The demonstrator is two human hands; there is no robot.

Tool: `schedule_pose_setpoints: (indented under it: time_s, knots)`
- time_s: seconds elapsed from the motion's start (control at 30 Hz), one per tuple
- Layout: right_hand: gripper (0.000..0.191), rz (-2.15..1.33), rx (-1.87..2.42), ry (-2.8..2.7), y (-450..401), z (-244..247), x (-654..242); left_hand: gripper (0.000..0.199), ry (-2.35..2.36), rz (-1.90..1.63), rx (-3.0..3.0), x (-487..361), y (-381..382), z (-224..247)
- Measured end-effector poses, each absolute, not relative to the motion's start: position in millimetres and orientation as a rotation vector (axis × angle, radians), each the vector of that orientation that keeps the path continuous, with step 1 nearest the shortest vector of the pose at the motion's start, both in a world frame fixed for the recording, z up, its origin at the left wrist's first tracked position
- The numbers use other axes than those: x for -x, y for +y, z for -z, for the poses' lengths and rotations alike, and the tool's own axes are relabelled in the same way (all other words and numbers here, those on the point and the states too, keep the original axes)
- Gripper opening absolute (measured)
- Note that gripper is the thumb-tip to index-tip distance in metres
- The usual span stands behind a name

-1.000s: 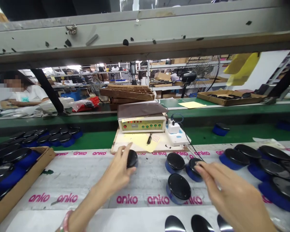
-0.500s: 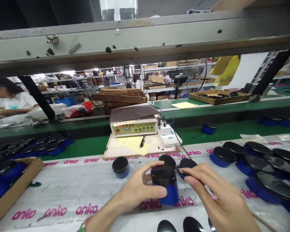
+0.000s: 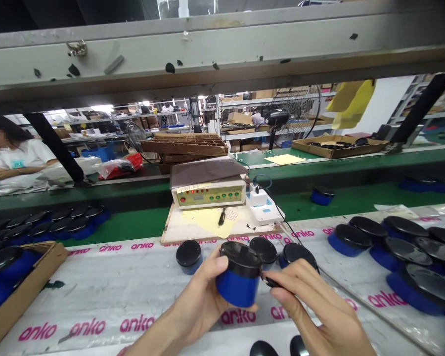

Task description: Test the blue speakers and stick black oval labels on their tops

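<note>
My left hand is closed around a round blue case with a glossy black top, tilted above the bench. Pinched between thumb and fingers of my right hand is a slim black tool. Its small tip meets, or nearly meets, the right side of the case near the edge of the black top; exact contact is unclear. Behind the hands stand a similar case on the left, another case in the middle and a third case, partly covered by my right hand. Shiny black oval pieces lie at the bottom edge.
A control box with buttons sits on a board, beside a white device with a cord. Several blue cases fill the right; a cardboard box holds more at left. A beam crosses overhead. Someone sits far left.
My left hand has turned the case and shifted it slightly left, thumb now by its top edge. The right hand has brought the black tool down and left to the case's side.
</note>
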State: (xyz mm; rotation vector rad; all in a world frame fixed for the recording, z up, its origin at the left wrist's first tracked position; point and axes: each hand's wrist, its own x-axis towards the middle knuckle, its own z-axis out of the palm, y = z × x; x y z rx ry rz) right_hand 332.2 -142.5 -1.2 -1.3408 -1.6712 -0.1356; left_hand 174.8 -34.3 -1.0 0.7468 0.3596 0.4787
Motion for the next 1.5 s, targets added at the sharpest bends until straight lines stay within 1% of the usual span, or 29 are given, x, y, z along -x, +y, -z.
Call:
schedule_pose_setpoints:
  time_s: [0.13, 0.3, 0.43, 0.57, 0.63, 0.73, 0.8, 0.9, 0.97, 1.03, 1.1, 1.17, 1.27, 1.4, 1.5]
  knots:
    - [0.022, 0.145, 1.387, -1.685, -145, 4, -333, 0.043, 0.372, -0.505, -0.857, -174, -35, -5]
    - [0.020, 0.186, 1.394, -1.681, -144, 3, -332, 0.054, 0.448, -0.543, -1.069, -174, -40, -4]
    - [0.020, 0.216, 1.338, -1.699, -143, -1, -331, 0.047, 0.485, -0.622, -1.196, -174, -41, -4]
    - [0.021, 0.293, 1.364, -1.720, -143, 0, -330, 0.047, 0.486, -0.705, -1.398, -174, -41, -10]
    - [0.019, 0.381, 1.374, -1.722, -142, 3, -328, 0.051, 0.497, -0.716, -1.514, -173, -42, -13]
    - [0.017, 0.499, 1.388, -1.681, -141, 9, -325, 0.065, 0.615, -0.693, -1.638, -172, -46, -14]
    - [0.017, 0.480, 1.385, -1.660, -139, 13, -323, 0.070, 0.694, -0.683, -1.772, -170, -47, -12]
    - [0.018, 0.354, 1.359, -1.674, -136, 17, -322, 0.072, 0.620, -0.868, -2.208, -166, -47, -10]
    - [0.018, 0.291, 1.363, -1.678, -135, 17, -322, 0.068, 0.499, -1.150, -2.539, -165, -48, -12]
    - [0.017, 0.261, 1.368, -1.668, -134, 17, -322, 0.052, 0.360, -1.442, -2.730, -165, -50, -14]
    - [0.016, 0.270, 1.343, -1.661, -135, 18, -321, 0.037, 0.229, -1.617, -2.777, -165, -54, -16]
    - [0.017, 0.302, 1.317, -1.664, -135, 19, -321, 0.032, 0.171, -1.658, -2.767, -165, -58, -18]
    - [0.020, 0.299, 1.287, -1.672, -134, 21, -321, 0.026, 0.187, -1.612, -2.777, -165, -62, -19]
    - [0.022, 0.270, 1.267, -1.706, -133, 24, -321, 0.024, 0.177, -1.622, -2.884, -163, -60, -25]
    - [0.021, 0.398, 1.308, -1.736, -135, 26, -324, 0.022, 0.118, -1.593, -2.977, -160, -53, -31]
